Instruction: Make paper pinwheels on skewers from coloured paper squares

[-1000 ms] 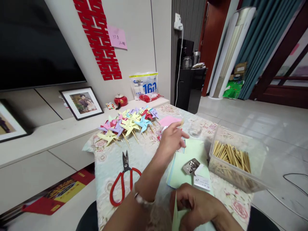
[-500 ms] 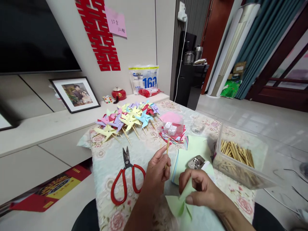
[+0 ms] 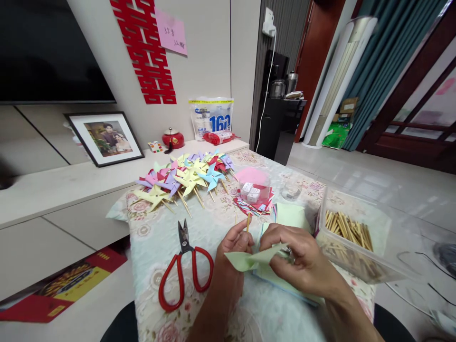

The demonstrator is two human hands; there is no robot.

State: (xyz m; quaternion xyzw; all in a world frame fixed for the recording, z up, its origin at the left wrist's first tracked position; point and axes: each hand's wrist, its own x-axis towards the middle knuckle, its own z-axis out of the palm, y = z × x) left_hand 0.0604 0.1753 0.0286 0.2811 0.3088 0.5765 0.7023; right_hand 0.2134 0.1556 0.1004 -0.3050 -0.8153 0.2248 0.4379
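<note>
My left hand (image 3: 233,247) is closed around a thin wooden stick (image 3: 248,221), its tip poking up past the index finger. Between the fingers of my right hand (image 3: 297,256) is a folded pale green paper pinwheel (image 3: 245,261), held close beside the left hand. The right hand partly covers a stack of pale green paper sheets (image 3: 290,216) lying under it. Red-handled scissors (image 3: 185,266) lie on the table left of my left hand, blades pointing away from me. Finished pinwheels (image 3: 190,178) on sticks, in several colours, are heaped at the far left of the table.
A clear plastic bin of wooden sticks (image 3: 351,232) stands at the right edge. A clear container (image 3: 254,190) rests on colourful paper pieces, with a small clear dish (image 3: 291,191) beside it. Behind is a white cabinet (image 3: 53,190) bearing a framed photo (image 3: 107,138).
My right hand has lifted the green paper up and forward, turning it nearly level beside the left hand. It now covers the metal piece on the green sheets. The left hand still holds the stick.
</note>
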